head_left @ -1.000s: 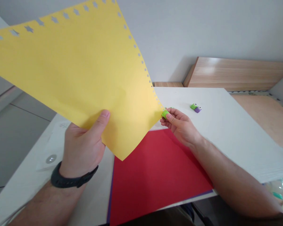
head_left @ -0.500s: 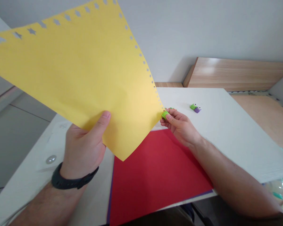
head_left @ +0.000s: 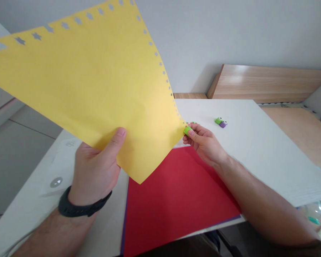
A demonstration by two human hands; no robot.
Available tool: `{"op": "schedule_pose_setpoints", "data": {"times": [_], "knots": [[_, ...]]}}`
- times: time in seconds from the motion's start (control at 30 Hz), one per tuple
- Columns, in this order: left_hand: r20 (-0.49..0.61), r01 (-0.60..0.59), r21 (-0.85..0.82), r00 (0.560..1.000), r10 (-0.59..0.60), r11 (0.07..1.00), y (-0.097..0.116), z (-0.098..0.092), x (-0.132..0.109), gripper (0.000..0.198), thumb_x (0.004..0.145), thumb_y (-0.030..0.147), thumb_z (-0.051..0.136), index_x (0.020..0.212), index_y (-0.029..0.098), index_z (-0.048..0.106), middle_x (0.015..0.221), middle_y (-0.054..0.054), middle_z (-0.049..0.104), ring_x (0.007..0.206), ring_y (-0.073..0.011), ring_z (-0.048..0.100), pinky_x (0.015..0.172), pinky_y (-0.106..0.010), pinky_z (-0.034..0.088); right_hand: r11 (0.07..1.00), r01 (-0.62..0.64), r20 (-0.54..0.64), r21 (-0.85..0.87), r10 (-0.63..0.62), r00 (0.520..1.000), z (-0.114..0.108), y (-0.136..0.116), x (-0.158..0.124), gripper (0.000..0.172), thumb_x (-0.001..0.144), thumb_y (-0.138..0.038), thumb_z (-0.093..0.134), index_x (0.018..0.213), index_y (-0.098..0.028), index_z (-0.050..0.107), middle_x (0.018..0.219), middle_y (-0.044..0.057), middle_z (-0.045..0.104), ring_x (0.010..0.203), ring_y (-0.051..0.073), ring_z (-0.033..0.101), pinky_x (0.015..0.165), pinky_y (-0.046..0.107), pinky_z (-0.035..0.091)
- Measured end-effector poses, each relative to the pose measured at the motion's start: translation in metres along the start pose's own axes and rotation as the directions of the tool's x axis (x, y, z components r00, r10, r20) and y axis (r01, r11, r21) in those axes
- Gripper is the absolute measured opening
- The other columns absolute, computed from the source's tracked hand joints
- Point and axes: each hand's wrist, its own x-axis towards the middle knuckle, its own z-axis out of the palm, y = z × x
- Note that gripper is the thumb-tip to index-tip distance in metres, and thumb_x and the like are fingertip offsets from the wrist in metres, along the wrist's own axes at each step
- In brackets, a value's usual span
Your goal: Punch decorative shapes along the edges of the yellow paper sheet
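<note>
A yellow sheet of paper is held up over the table, with star-shaped holes punched along its top and right edges. My left hand grips its lower edge, thumb on the near face and fingers hidden behind. At the sheet's right edge, my right hand pinches a small green paper punch. The punch sits on the paper's edge, at the end of the row of holes. Below lies a red sheet, with a purple edge showing from underneath.
Farther back on the white table sit two small punches, one green and one purple. A clear packet with a silver disc lies at the left. Behind the table stands a wooden board. A clear container is at the lower right.
The paper's right edge bends slightly more near the punch. Both hands keep their grips, and the view has shifted very slightly.
</note>
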Motion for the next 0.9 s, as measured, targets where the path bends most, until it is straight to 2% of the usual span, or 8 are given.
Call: {"op": "schedule_pose_setpoints", "data": {"times": [0.1, 0.27, 0.5, 0.63, 0.9], "knots": [[0.001, 0.007, 0.018, 1.000, -0.007, 1.000, 0.001, 0.000, 0.000, 0.046, 0.085, 0.025, 0.085, 0.129, 0.033, 0.076, 0.147, -0.003, 0.069, 0.144, -0.0306, 0.058, 0.124, -0.047, 0.047, 1.000, 0.006, -0.007, -0.017, -0.006, 1.000, 0.002, 0.000, 0.001, 0.034, 0.076, -0.043, 0.091, 0.091, -0.022, 0.069, 0.085, -0.001, 0.066, 0.075, 0.013, 0.061, 0.072, 0.029, 0.051], [0.025, 0.024, -0.018, 0.999, -0.024, 1.000, 0.001, -0.001, 0.000, 0.049, 0.085, 0.023, 0.086, 0.131, 0.032, 0.075, 0.151, -0.002, 0.066, 0.142, -0.0318, 0.059, 0.117, -0.046, 0.055, 0.999, 0.021, -0.014, -0.027, -0.022, 1.000, 0.004, 0.001, 0.002, 0.033, 0.076, -0.041, 0.091, 0.091, -0.021, 0.069, 0.083, -0.002, 0.065, 0.073, 0.012, 0.059, 0.070, 0.028, 0.049], [0.027, 0.049, -0.027, 0.998, -0.049, 0.998, -0.002, -0.004, 0.000, 0.048, 0.084, 0.024, 0.086, 0.131, 0.030, 0.075, 0.148, -0.004, 0.068, 0.140, -0.0317, 0.061, 0.119, -0.049, 0.052, 1.000, -0.003, -0.016, -0.003, 0.002, 1.000, 0.001, 0.003, 0.006, 0.035, 0.075, -0.041, 0.092, 0.092, -0.020, 0.071, 0.083, -0.001, 0.066, 0.072, 0.012, 0.060, 0.067, 0.027, 0.050], [0.009, 0.021, -0.030, 1.000, -0.021, 0.999, -0.003, -0.003, 0.001, 0.047, 0.084, 0.024, 0.087, 0.129, 0.028, 0.076, 0.149, -0.005, 0.067, 0.140, -0.0323, 0.061, 0.119, -0.050, 0.052, 0.998, -0.049, 0.013, 0.045, 0.049, 0.999, -0.002, 0.004, 0.007, 0.034, 0.074, -0.040, 0.093, 0.092, -0.020, 0.072, 0.087, 0.000, 0.067, 0.074, 0.014, 0.063, 0.069, 0.027, 0.053], [-0.018, -0.035, -0.050, 0.999, 0.034, 0.998, -0.002, 0.002, 0.001, 0.044, 0.085, 0.019, 0.085, 0.126, 0.029, 0.077, 0.150, -0.004, 0.066, 0.142, -0.0309, 0.060, 0.122, -0.048, 0.050, 0.997, -0.046, 0.002, 0.065, 0.046, 0.999, -0.008, -0.005, 0.002, 0.025, 0.082, -0.037, 0.087, 0.096, -0.020, 0.074, 0.091, 0.002, 0.071, 0.078, 0.015, 0.065, 0.074, 0.028, 0.053]]}}
